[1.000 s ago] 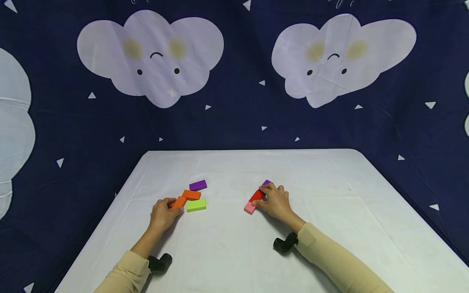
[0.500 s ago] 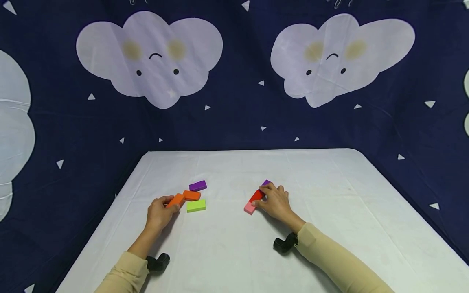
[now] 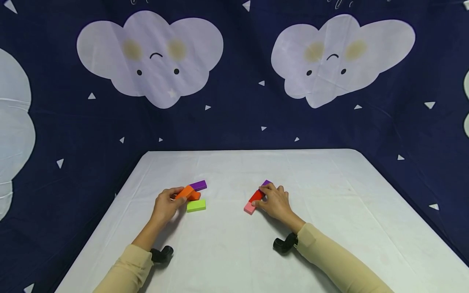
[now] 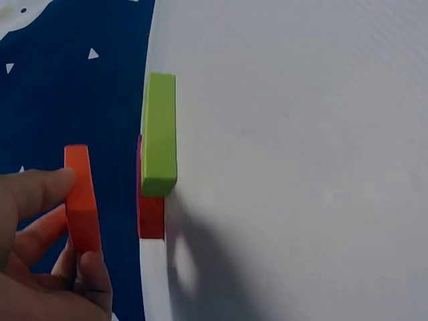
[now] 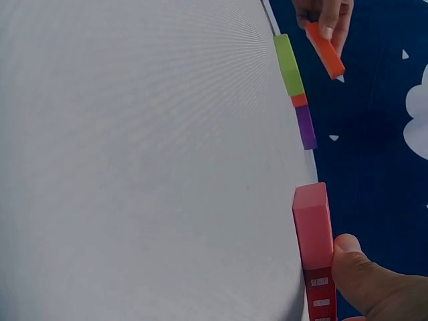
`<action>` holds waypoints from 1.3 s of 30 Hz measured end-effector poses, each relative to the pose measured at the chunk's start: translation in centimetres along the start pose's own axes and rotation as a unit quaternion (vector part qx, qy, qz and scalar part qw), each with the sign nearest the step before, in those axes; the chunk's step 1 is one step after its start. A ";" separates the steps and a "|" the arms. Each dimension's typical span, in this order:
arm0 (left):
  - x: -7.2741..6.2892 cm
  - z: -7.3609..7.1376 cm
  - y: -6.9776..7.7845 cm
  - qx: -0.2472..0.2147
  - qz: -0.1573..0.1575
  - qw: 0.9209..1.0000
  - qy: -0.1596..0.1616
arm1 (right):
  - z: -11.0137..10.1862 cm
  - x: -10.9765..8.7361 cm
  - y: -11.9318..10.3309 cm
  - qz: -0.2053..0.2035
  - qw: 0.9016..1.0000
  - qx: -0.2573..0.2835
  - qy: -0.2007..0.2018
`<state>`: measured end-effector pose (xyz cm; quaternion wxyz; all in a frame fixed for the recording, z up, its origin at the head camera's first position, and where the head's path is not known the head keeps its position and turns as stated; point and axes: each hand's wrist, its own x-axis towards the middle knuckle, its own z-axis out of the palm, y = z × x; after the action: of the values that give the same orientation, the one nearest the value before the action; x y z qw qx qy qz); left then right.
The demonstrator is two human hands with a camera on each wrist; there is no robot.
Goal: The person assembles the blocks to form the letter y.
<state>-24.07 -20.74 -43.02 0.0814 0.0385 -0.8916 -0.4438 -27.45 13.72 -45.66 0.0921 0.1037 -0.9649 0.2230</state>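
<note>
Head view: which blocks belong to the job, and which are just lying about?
Likely in the job:
orange block, held by left hand
red block, held by right hand
pink block and right purple block, at its ends

Probably just lying about, unheld:
second orange block
lime block
left purple block

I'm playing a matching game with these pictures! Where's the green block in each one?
Head: the green block is left of centre, in the lower half.
Left wrist: the green block is left of centre, a little above the middle.
Right wrist: the green block is toward the upper right.
Shared landmark: the orange block held in the left hand shows in all three.
</note>
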 end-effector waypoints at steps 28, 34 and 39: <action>1.2 5.9 3.9 -0.009 0.112 0.984 -0.140 | 0.0 -0.3 0.2 -0.026 0.999 0.020 0.033; 1.6 7.1 4.6 0.007 0.146 0.978 -0.147 | 0.0 -0.1 0.2 -0.016 0.999 0.025 0.023; 1.9 8.0 4.9 0.007 0.161 0.973 -0.163 | 0.2 0.0 0.3 -0.005 1.000 0.013 0.011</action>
<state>-27.33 -11.79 -43.64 0.0052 -0.1781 -0.8905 -0.4186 -27.55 13.87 -45.95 0.1023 0.1076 -0.9602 0.2365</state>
